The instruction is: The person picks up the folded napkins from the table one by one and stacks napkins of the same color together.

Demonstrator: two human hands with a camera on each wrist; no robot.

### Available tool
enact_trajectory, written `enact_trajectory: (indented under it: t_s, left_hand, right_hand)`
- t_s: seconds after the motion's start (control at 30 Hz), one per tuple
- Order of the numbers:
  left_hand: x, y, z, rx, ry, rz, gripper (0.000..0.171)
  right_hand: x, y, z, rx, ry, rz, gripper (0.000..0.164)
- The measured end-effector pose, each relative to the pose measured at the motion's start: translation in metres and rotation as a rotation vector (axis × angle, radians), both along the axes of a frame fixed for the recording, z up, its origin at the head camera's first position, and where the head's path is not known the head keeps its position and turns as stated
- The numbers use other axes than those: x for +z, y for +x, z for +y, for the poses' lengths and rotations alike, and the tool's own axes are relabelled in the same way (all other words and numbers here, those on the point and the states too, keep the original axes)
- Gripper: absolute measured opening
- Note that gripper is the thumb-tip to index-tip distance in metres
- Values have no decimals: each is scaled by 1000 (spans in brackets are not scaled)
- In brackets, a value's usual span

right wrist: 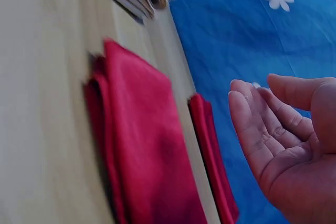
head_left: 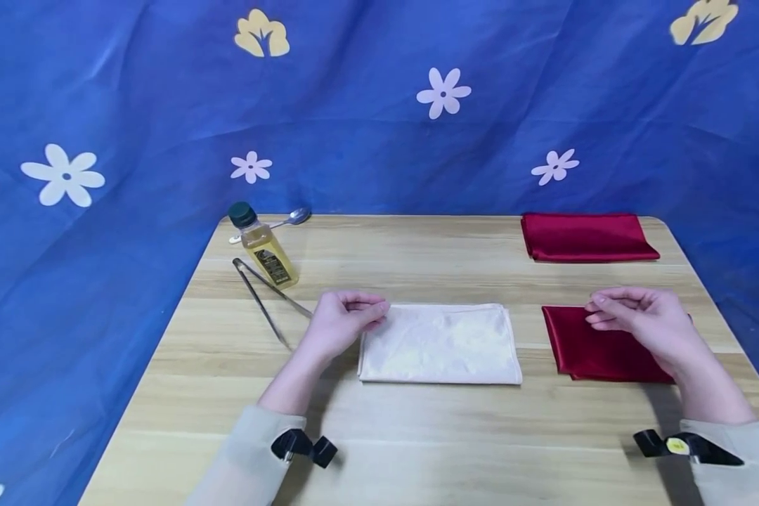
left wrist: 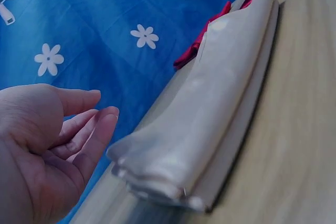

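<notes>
A folded white cloth (head_left: 439,344) lies flat in the middle of the table, its layered edges showing in the left wrist view. My left hand (head_left: 341,323) hovers by its upper left corner, fingers loosely bent; the left wrist view shows a gap between the fingertips (left wrist: 107,116) and the cloth. On the right, a folded dark red satin cloth (head_left: 601,351) lies partly hidden under my right hand (head_left: 651,323). That hand is above the cloth with relaxed fingers and nothing in its grasp, as the right wrist view (right wrist: 294,140) of the hand confirms.
A second folded red cloth (head_left: 588,237) lies at the table's back right corner. At the back left stand a green-capped bottle (head_left: 267,249) of yellow liquid, a spoon (head_left: 297,216) behind it, and metal tongs (head_left: 259,302) near my left hand. A blue flowered curtain (head_left: 379,140) hangs behind the table.
</notes>
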State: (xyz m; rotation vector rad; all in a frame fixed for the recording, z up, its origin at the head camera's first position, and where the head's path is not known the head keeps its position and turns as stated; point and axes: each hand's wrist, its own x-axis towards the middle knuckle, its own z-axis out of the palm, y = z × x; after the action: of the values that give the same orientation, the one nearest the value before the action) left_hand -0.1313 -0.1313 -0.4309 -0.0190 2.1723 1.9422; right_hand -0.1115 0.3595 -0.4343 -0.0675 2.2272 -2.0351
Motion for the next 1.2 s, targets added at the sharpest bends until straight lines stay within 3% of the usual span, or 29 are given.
enact_trajectory:
  t_s: [0.2, 0.43, 0.53, 0.7, 0.87, 1.1, 1.2]
  left_hand:
    - [1, -22, 22, -34, 73, -13, 24]
    - [4, -53, 57, -76, 108, -51, 27]
    - [5, -70, 74, -105, 100, -60, 31]
    - [6, -93, 100, -126, 84, -63, 36]
    - [3, -107, 127, -128, 103, -83, 39]
    - [-17, -124, 177, -79, 144, -123, 32]
    - [-22, -127, 196, -80, 121, -119, 28]
  right_hand:
    - [7, -15, 28, -33, -65, -4, 16]
    - [23, -36, 58, -126, 234, -10, 15]
    - [28, -48, 71, -142, 298, -2, 18]
    - [30, -67, 85, -146, 239, -31, 16]
    - [26, -80, 93, -174, 189, -67, 14]
    - [11, -95, 107, -226, 56, -98, 12]
    - [5, -99, 115, -241, 88, -123, 13]
